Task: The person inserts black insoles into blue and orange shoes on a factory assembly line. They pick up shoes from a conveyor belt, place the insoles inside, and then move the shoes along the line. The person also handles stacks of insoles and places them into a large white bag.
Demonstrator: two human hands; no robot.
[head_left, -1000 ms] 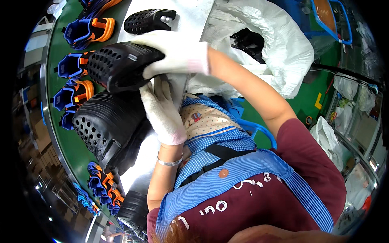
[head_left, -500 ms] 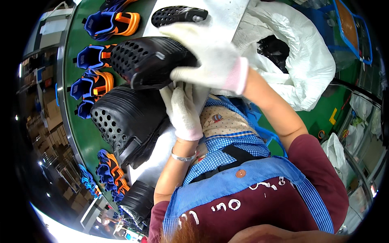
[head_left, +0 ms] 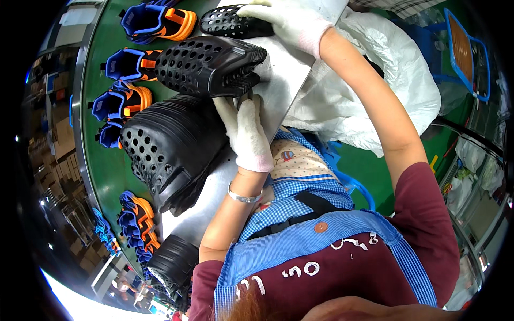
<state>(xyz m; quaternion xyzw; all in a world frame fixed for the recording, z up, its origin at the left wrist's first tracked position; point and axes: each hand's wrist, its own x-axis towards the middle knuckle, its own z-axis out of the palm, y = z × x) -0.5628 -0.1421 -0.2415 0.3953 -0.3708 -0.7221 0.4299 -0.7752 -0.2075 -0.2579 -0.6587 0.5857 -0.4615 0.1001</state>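
Both my hands wear white gloves with pink cuffs. My left hand (head_left: 247,131) is closed on the near end of a nested stack of black perforated shoe inserts (head_left: 187,64); some of its fingertips are hidden beneath the stack. Farther away, my right hand (head_left: 289,22) grips the right end of a single black shoe insert (head_left: 222,25), its fingers over the top edge and its thumb out of sight. A larger stack of ribbed black inserts (head_left: 176,142), with holes at its left end, lies just left of my left wrist.
A metal work surface (head_left: 286,77) lies under the inserts. Blue, black and orange shoes (head_left: 152,22) line the green conveyor belt (head_left: 110,176) on the left. On the right are a large white bag (head_left: 404,69) and a blue-framed stool (head_left: 465,53). Another black stack (head_left: 174,262) sits near the bottom.
My right hand has left the upper stack and moved away to the single insert. The upper stack has tilted, showing its layered end. My left hand stays at its edge.
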